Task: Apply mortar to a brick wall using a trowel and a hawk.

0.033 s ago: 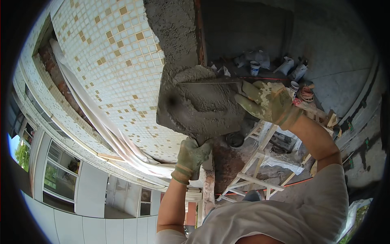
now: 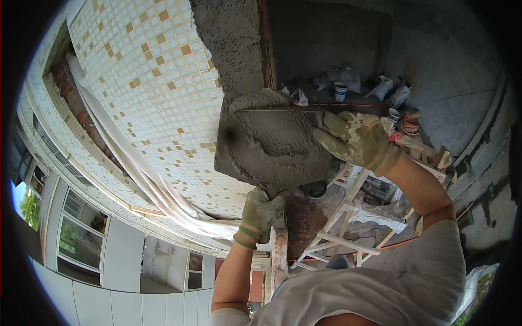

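My left hand (image 2: 262, 211), in a mortar-stained glove, is closed round the handle under a plasterer's hawk (image 2: 220, 155). Wet grey mortar (image 2: 272, 144) covers most of the hawk's board, which is held up against the wall edge. My right hand (image 2: 356, 138), in a similar crusted glove, grips a plastering trowel (image 2: 280, 111). The trowel's blade shows nearly edge-on as a thin line at the hawk's far side, with a mound of mortar (image 2: 258, 99) just beyond it. The trowel's handle is mostly hidden by my fingers.
White-and-tan mosaic tile (image 2: 157, 92) covers the wall at left, beside a strip of rough grey render (image 2: 228, 49). Below right stands a wooden stepladder (image 2: 342, 217). Buckets, including a white one (image 2: 340, 91), and bags (image 2: 383, 87) lie farther back. A pale cloth (image 2: 157, 187) drapes along the ledge.
The hawk and my left hand have shifted slightly to the right. My right hand and the trowel have barely moved.
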A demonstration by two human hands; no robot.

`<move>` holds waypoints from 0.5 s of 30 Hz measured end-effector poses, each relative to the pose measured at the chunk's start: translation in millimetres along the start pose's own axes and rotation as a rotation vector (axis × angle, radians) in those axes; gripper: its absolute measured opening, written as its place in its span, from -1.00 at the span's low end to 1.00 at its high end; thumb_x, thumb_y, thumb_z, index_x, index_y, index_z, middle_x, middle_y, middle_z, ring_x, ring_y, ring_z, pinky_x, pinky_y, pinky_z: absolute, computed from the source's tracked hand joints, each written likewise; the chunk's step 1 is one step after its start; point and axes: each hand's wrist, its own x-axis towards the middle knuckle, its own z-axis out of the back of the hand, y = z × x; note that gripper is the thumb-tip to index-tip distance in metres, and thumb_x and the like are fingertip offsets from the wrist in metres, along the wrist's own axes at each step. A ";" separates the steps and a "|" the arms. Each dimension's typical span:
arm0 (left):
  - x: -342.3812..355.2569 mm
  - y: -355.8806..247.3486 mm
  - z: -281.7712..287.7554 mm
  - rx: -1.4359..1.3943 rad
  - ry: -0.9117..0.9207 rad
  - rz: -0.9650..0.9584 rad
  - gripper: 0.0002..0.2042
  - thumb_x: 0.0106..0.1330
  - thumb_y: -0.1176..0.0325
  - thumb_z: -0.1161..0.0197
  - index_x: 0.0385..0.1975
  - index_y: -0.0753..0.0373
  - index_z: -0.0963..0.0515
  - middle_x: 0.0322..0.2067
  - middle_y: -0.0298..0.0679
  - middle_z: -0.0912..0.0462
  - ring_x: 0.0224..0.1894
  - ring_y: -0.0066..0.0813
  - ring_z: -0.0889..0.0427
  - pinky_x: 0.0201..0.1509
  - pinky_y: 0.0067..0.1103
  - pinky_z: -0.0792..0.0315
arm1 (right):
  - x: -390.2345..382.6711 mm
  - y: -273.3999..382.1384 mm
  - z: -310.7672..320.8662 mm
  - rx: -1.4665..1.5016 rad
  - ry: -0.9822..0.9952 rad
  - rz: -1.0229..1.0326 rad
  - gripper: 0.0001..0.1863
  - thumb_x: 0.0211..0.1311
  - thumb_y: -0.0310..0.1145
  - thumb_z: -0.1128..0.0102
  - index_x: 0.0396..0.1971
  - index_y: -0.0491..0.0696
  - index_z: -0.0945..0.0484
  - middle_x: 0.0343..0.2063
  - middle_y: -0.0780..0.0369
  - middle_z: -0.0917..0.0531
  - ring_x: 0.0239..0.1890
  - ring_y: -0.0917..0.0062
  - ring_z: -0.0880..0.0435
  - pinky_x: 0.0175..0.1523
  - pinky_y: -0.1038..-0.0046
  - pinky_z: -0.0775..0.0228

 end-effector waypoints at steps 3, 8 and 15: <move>0.2 -6.3 -16.2 -0.220 0.059 0.317 -0.84 0.27 0.33 -0.35 -0.35 0.32 -0.64 -0.48 -0.34 -0.59 -0.57 -0.62 -0.52 -0.58 -0.62 -0.43 | -0.2 9.0 -14.5 0.445 0.131 -0.373 -0.72 0.16 -0.39 -0.28 -0.10 0.08 -0.65 -0.31 0.28 -0.62 -0.43 0.41 -0.64 -0.39 0.36 -0.52; 11.0 -21.4 1.1 -0.345 -0.013 0.279 -0.85 0.26 0.37 -0.35 -0.30 0.32 -0.62 -0.50 -0.36 -0.57 -0.57 -0.61 -0.51 -0.59 -0.62 -0.43 | -8.2 -3.1 10.3 0.109 -0.087 -0.174 -0.69 0.16 -0.42 -0.28 -0.07 0.13 -0.62 -0.41 0.23 -0.59 -0.52 0.36 -0.63 -0.53 0.42 -0.46; 15.3 -45.3 17.7 0.048 0.054 0.084 -0.81 0.29 0.29 -0.35 -0.39 0.31 -0.64 -0.63 -0.33 -0.59 -0.62 -0.58 -0.55 -0.53 -0.59 -0.45 | 20.3 -35.8 42.9 -0.175 0.061 -0.086 -0.63 0.18 -0.24 -0.22 0.02 0.16 -0.63 -0.18 0.22 -0.68 -0.41 0.41 -0.66 -0.41 0.31 -0.53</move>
